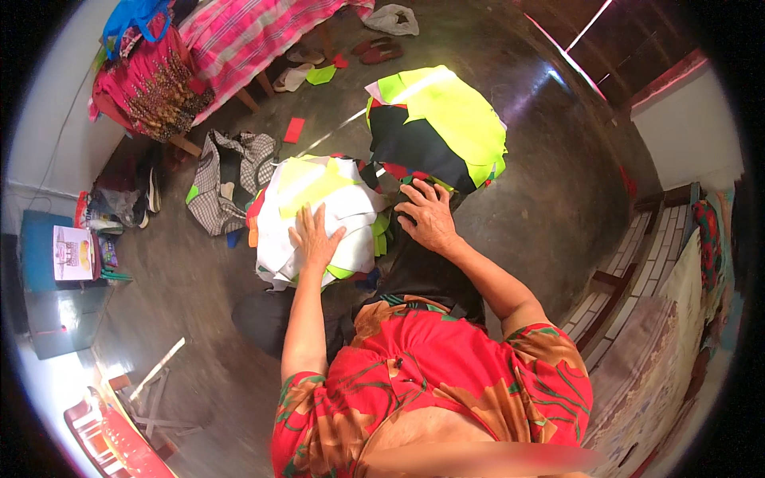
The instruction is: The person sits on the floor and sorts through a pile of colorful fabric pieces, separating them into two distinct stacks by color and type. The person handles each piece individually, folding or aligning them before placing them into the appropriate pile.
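My left hand [317, 239] lies flat with fingers spread on a heap of white cloth pieces [355, 219]. Bright yellow cloth [307, 182] lies across the top of that heap, and some red and green edges stick out at its sides. My right hand [428, 213] rests on my dark-trousered leg, its fingers apart and slightly bent, with nothing visible in them. Just beyond it sits a second heap, with neon-yellow cloth [454, 111] over black cloth [402, 147]. Its fingertips come close to this heap's near edge; whether they touch it I cannot tell.
Left of the white heap lies a grey checked cloth [219, 195]. A red rectangular piece [294, 130] is on the dark floor. Farther off stand a bed with a pink plaid cover [247, 36] and brown shoes [378, 51]. A slatted bench [625, 275] lines the right side.
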A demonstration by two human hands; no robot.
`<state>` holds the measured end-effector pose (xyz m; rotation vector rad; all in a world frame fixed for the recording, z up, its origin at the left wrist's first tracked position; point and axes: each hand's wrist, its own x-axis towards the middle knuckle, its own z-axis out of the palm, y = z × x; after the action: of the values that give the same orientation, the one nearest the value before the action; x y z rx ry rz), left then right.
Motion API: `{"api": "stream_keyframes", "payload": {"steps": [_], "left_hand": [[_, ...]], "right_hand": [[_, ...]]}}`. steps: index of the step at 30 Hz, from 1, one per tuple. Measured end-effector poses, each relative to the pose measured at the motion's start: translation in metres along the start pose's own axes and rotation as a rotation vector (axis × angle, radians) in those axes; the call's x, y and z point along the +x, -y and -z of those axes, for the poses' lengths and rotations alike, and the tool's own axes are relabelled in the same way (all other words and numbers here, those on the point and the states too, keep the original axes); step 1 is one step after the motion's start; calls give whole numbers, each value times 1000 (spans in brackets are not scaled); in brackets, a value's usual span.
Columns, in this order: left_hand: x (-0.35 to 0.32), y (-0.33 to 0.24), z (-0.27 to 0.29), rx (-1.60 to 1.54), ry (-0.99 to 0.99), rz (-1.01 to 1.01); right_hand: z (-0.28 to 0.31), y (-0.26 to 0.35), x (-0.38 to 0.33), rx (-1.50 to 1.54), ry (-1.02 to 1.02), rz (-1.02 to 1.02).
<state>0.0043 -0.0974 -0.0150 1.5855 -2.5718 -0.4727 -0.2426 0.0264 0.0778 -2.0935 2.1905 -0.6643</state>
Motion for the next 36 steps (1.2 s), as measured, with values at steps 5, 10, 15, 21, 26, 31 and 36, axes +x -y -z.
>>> {"api": "stream_keyframes", "payload": {"steps": [5, 10, 15, 21, 26, 31, 36], "left_hand": [[-8, -9, 6, 93, 111, -30], [-5, -3, 1, 93, 130, -15], [-4, -1, -2, 94, 135, -5], [-2, -1, -5, 106, 167, 8], [-3, -4, 3, 100, 187, 13], [-5, 20, 12, -171, 98, -86], [-57, 60, 60, -354, -288, -7]], "right_hand": [[-1, -2, -3, 18, -33, 0], [5, -16, 1, 108, -260, 39], [35, -65, 37, -98, -466, -192], [-7, -123, 39, -171, -363, -344], [-18, -129, 42, -130, -398, -373], [-14, -124, 51, -136, -428, -429], [-10, -122, 56, -214, -434, -419]]}}
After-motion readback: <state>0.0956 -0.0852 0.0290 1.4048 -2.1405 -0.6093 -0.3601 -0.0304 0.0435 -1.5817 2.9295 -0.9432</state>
